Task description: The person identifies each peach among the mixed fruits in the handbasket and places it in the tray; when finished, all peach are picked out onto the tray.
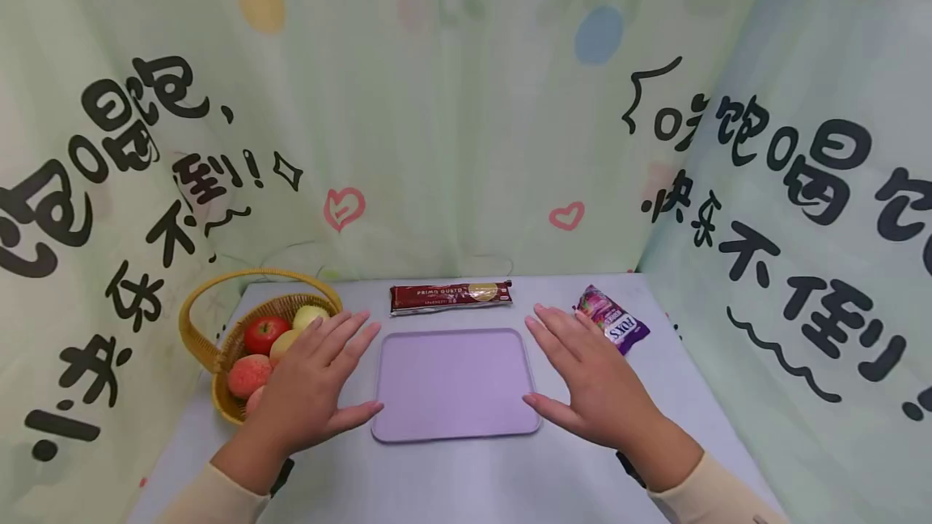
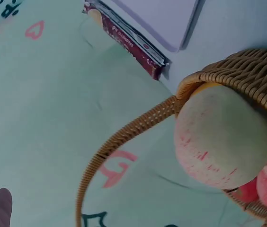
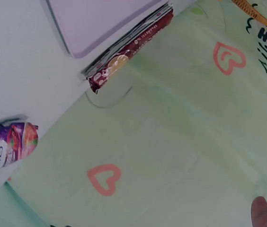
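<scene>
Both hands hover above the table with fingers extended and nothing held. My left hand (image 1: 302, 386) is in front of the right side of a wicker basket (image 1: 226, 354) of fruit, hiding part of it. Inside are a red apple (image 1: 265, 335), a peach (image 1: 249, 375) and other fruit; a pale, pink-streaked one (image 2: 226, 137) looms large in the left wrist view. My right hand (image 1: 597, 382) is near the purple Fox's packet (image 1: 612, 319), covering its lower left edge. Between the hands lies a lilac tray (image 1: 456, 386). Behind it is a dark red spaghetti packet (image 1: 451, 296).
The white table (image 1: 466, 479) is enclosed by pale green curtains (image 1: 473, 144) printed with black lettering, hearts and dots. The basket's tall arched handle (image 1: 258, 273) rises at the left. The spaghetti packet lies close to the table's back edge.
</scene>
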A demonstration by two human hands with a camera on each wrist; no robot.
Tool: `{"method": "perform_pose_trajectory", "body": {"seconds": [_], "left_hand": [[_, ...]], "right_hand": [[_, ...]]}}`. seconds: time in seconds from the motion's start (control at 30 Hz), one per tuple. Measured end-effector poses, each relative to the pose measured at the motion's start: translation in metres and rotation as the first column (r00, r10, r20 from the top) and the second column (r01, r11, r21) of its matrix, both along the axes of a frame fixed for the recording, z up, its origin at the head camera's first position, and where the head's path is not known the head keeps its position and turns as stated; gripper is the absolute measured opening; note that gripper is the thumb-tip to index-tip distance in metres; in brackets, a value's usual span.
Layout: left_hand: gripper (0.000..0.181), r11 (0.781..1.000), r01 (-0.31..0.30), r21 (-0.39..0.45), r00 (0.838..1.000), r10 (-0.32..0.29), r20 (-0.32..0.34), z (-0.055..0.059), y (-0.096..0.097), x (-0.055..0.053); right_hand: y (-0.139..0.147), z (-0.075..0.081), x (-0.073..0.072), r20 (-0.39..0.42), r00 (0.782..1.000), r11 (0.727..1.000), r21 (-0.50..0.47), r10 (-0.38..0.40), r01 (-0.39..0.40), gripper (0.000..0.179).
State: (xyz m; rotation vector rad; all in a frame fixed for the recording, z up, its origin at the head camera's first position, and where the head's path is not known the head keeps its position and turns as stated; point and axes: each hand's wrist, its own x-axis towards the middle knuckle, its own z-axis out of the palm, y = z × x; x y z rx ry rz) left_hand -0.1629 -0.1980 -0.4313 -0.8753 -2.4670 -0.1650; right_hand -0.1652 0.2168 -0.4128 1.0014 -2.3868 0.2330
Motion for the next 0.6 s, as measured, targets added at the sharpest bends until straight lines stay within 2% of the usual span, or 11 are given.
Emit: {"method": "perform_pose_trajectory", "body": {"seconds": [0.13, 0.27, 0.43, 0.6], "left_hand": [[0.096, 0.996, -0.072, 0.048, 0.997, 0.071, 0.026, -0.005, -0.006, -0.004], [0.103, 0.987, -0.138, 0.086, 0.990, 0.134, 0.054, -0.011, -0.012, -0.005], [0.101, 0.974, -0.179, 0.139, 0.983, 0.170, 0.072, -0.021, -0.016, -0.008], [0.097, 0.951, -0.232, 0.206, 0.968, 0.204, 0.147, -0.031, -0.019, -0.013]], "right_hand": [[-0.001, -0.009, -0.004, 0.070, 0.996, 0.994, -0.086, -0.059, 0.065, 0.086], [-0.003, -0.018, -0.006, 0.160, 0.981, 0.982, -0.135, -0.113, 0.135, 0.086], [-0.001, -0.033, -0.010, 0.277, 0.950, 0.956, -0.208, -0.147, 0.208, 0.088], [0.003, -0.048, -0.015, 0.363, 0.916, 0.918, -0.279, -0.172, 0.283, 0.084]]}}
